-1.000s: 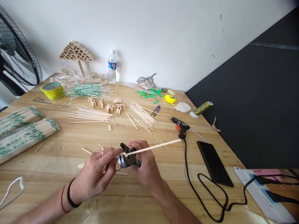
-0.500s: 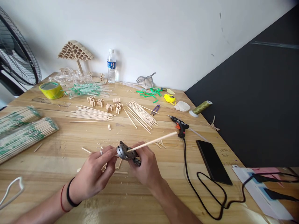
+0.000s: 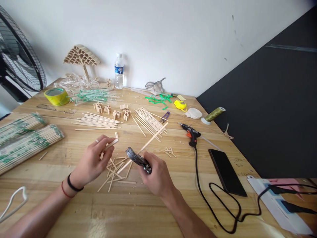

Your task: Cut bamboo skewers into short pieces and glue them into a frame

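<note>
My left hand pinches a short piece of stick between thumb and fingers. My right hand is wrapped round dark metal cutters. A long wooden stick slants past the cutters, its lower end over the cut pieces; whether the right hand grips it is unclear. Several short cut pieces lie scattered on the table between the hands. Two tiny pieces stand just beyond my left fingertips. Farther back lie two spreads of long sticks and small stick assemblies.
Right of my hands are a glue gun with a black cable, a phone and a power strip. Wrapped stick bundles and yellow tape are at the left. A bottle stands at the back.
My left hand has moved left, away from the cutters, with a short piece in its fingers. The long stick now slants lower, across the cutters, and the pile of cut pieces is uncovered.
</note>
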`<state>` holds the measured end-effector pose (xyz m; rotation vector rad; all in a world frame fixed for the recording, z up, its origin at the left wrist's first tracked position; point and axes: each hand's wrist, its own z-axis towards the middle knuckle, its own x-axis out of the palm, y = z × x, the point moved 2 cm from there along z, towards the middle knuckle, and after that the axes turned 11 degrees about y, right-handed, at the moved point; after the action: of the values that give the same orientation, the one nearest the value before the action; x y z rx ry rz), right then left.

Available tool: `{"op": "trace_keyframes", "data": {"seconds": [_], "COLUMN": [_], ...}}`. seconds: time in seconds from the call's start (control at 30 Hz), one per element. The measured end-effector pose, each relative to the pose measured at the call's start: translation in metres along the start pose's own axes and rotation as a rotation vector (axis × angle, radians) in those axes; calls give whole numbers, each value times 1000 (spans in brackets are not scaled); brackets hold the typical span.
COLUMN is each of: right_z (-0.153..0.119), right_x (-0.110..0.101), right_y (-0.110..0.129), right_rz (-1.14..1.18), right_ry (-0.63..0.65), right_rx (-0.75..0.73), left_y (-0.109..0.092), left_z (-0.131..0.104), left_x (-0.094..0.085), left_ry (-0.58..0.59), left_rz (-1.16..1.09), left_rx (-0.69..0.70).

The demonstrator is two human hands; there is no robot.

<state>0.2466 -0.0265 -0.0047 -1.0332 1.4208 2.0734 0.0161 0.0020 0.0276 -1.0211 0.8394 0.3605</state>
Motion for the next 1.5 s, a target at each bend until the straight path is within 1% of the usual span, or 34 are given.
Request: {"op": "trace_keyframes", "data": {"seconds": [0.07, 0.17, 0.27, 0.3, 0.37, 0.4, 0.47, 0.5, 0.57, 0.63, 0.67, 0.83, 0.9, 1.13, 1.37, 1.5], "right_z": [-1, -2, -2, -2, -1, -1, 0, 0, 0, 0, 0, 6, 9, 24, 24, 17], "right_x": [-1, -1, -2, -2, -2, -2, -2, -1, 1, 3, 4, 8, 9, 12, 23, 24], "right_y": [2, 6, 9, 9, 10, 10, 12, 14, 18, 23, 25, 29, 31, 39, 33, 26], "right_rz": [9, 21, 17, 5, -33, -56, -94, -106, -124, -149, -168, -239, -248, -239, -189, -105], "right_ry": [23, 69, 116, 131, 160, 178, 222, 247, 295, 326, 338, 369, 374, 365, 343, 383], "right_rx": [8, 29, 68, 88, 142, 170, 210, 216, 218, 213, 214, 228, 233, 212, 232, 232], "left_y": [15, 36, 44, 43, 33, 26, 8, -1, -16, -25, -27, -24, -21, -15, -11, -15], "left_z": [4, 8, 8, 7, 3, 1, -6, -9, -15, -18, -19, -15, -15, -18, -12, -12], "left_x": [1, 6, 11, 11, 8, 7, 5, 5, 8, 14, 16, 28, 30, 27, 28, 33], "left_ry": [0, 11, 7, -7, -45, -74, -87, -81, -34, 30, 36, -16, -47, -151, -154, -104], "left_rz": [49, 92, 86, 66, 5, -27, -81, -88, -41, 30, 61, 182, 210, 203, 179, 153], "left_rx": [-46, -92, -85, -79, -56, -31, 59, 111, 217, 312, 345, 397, 394, 336, 326, 293]}}
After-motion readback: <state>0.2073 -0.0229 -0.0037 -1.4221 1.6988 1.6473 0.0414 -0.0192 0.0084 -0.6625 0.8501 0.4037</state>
